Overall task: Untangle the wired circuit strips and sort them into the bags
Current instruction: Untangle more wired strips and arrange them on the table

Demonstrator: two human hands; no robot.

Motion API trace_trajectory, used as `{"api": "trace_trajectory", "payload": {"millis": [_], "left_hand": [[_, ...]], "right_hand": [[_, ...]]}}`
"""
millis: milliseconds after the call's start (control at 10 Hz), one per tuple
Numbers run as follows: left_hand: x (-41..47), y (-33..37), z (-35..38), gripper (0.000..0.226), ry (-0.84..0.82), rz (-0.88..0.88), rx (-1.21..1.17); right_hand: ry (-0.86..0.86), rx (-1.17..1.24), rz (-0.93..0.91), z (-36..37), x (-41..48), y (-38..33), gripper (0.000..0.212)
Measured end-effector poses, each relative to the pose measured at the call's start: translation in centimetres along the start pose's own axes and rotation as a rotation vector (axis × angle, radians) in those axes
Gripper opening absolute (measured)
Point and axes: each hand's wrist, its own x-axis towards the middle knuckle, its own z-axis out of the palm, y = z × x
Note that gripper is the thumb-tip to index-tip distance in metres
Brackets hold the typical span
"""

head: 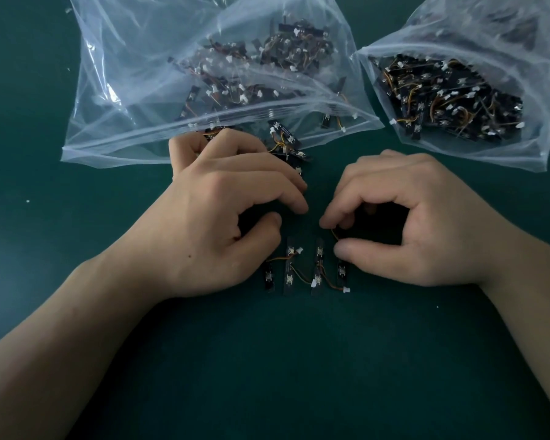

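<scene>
Two clear plastic bags and one row of strips (302, 268) are lying on a dark green counter (267, 360). The row is lying between the two hands and is showing four black circuit strips side by side, joined by orange wires with three white connectors. Beyond the row and to its left, the large bag (124, 58) is lying with its mouth facing the row and is holding a loose, spread heap of wired strips, too many to count. Beyond the row and to its right, the small bag (521, 147) is holding a denser heap, also uncountable. A small tangle of strips (286, 144) is spilling out of the large bag's mouth, straight beyond the row. The left hand (219, 211) is resting just left of the row with its fingers curled; whether its grip is holding anything cannot be told. The right hand (410, 223), just right of the row, is pinching an orange wire (334, 233) between thumb and forefinger.
</scene>
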Motion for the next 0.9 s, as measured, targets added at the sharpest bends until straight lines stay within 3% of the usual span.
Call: {"api": "trace_trajectory", "payload": {"millis": [200,600,700,900], "left_hand": [[0.0,0.1,-0.1,0.028,-0.007,0.004,0.003],[0.0,0.4,-0.4,0.022,0.038,0.081,-0.002],[0.0,1.2,-0.5,0.018,0.008,0.189,-0.001],[-0.1,2.5,-0.4,0.029,-0.129,0.239,-0.027]], "right_hand": [[0.045,0.088,0.021,-0.2,0.0,0.0,0.011],[-0.049,-0.037,0.031,-0.2,0.2,-0.3,0.019],[-0.057,-0.040,0.021,-0.3,0.3,-0.5,0.021],[-0.044,-0.040,0.000,-0.2,0.5,-0.6,0.029]]}}
